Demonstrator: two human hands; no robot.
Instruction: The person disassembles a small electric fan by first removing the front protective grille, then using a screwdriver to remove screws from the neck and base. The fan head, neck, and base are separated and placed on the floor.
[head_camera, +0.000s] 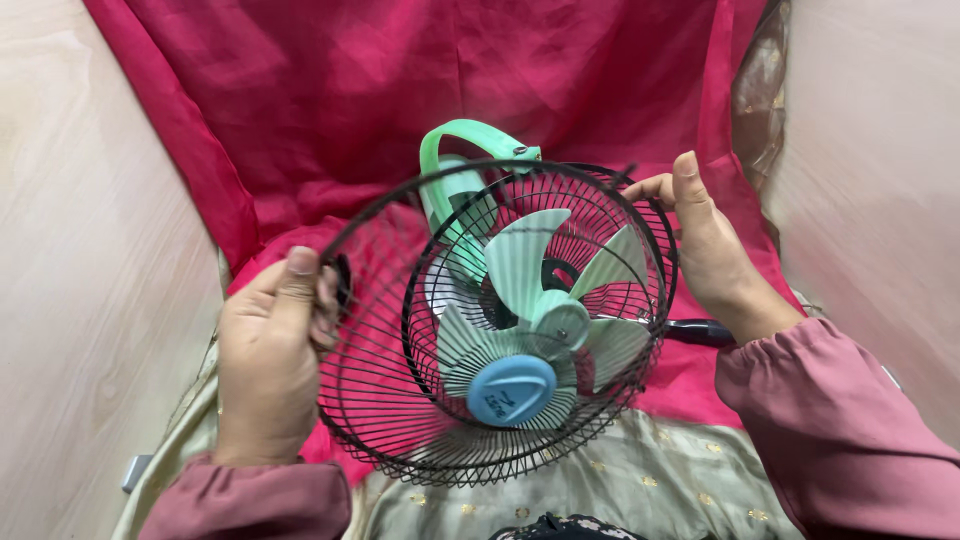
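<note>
A small table fan lies on a red cloth (400, 90) in front of me. Its pale green blades (530, 290) sit inside a black wire rear guard (655, 240). My left hand (268, 355) grips the rim of the loose black wire front guard (400, 420), which has a blue round centre cap (512, 390) and is tilted away from the fan. At the right rim of the rear guard, my right hand (710, 250) holds the wire. A green handle (470, 135) and motor housing show behind the blades.
Pale wooden floor (80, 250) lies on both sides of the red cloth. A greenish patterned fabric (640, 480) covers my lap below the fan. A dark handle-like object (700, 330) lies under my right wrist.
</note>
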